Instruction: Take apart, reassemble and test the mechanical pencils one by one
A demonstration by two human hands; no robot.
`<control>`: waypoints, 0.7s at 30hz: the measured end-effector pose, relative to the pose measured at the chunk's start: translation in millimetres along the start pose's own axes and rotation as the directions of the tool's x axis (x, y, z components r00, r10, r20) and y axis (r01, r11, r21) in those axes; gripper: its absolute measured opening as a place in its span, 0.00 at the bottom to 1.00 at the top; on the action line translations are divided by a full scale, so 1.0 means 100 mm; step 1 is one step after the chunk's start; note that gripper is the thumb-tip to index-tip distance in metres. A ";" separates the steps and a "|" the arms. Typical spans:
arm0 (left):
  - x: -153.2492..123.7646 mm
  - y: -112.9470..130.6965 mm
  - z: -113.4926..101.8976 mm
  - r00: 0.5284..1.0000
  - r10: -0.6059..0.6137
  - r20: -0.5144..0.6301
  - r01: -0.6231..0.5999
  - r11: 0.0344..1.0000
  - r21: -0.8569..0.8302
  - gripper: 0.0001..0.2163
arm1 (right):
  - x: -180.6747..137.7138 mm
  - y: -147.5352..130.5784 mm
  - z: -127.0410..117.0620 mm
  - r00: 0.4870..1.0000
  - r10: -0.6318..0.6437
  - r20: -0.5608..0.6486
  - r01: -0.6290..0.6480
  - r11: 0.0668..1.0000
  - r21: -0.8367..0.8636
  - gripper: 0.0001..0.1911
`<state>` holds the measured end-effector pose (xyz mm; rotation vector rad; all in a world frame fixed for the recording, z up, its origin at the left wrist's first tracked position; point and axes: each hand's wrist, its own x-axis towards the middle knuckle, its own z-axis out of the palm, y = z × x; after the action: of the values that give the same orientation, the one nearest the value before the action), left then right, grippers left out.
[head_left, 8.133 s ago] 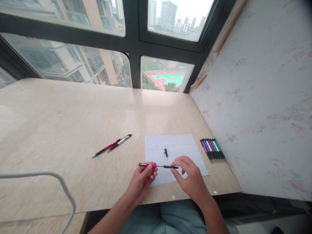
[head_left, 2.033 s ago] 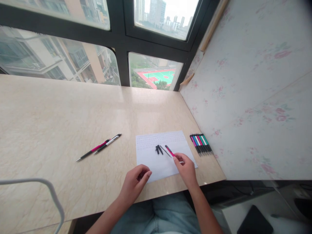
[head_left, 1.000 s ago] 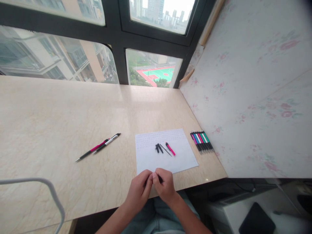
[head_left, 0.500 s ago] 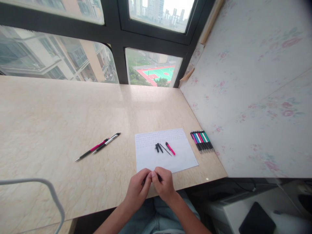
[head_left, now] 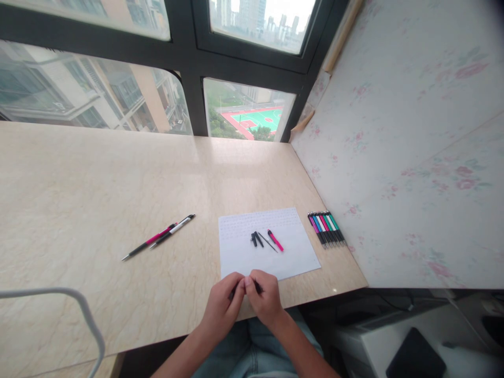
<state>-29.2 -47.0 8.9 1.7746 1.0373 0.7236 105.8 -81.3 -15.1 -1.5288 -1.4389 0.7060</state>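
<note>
My left hand [head_left: 225,299] and my right hand [head_left: 264,296] meet at the desk's front edge, fingers curled and thumb tips together. Dark patches show inside both curls; whether they are a held thing or shadow I cannot make out. Just beyond my fingers lies a sheet of paper [head_left: 240,261] with rows of handwriting along its top. On it rest short black pen parts [head_left: 257,239], a thin dark refill [head_left: 268,242] and a pink pen barrel [head_left: 275,240].
Right of the paper, several coloured pens [head_left: 326,229] lie side by side near the wall [head_left: 413,157]. To the left are a pink and black pen [head_left: 149,242] and a white and black pen [head_left: 173,231]. A grey curved bar [head_left: 84,310] crosses the near left of the desk [head_left: 98,194].
</note>
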 end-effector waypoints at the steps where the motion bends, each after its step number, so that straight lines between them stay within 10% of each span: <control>1: 0.00 0.00 0.00 1.000 0.001 -0.001 -0.001 1.000 0.001 0.14 | 0.00 0.00 0.01 1.000 -0.003 -0.004 0.003 1.000 0.001 0.20; 9: -0.02 0.00 -0.01 0.999 0.004 0.041 -0.003 1.000 -0.021 0.14 | 0.17 -0.04 -0.34 0.985 0.170 0.028 -0.172 0.980 0.099 0.17; 13: -0.03 0.02 -0.02 0.998 0.019 0.056 -0.018 0.999 -0.027 0.14 | 0.34 0.15 -0.71 0.969 0.132 -0.208 -0.192 0.933 -0.303 0.10; 21: -0.03 0.02 -0.01 0.998 0.022 0.066 -0.020 0.999 -0.037 0.14 | 0.43 0.34 -0.74 0.979 0.062 -0.196 -0.178 0.733 -0.656 0.07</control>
<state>-31.1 -49.9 10.8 1.7692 0.9571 0.6876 192.8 -53.4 -5.3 -2.1946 -1.5629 0.0956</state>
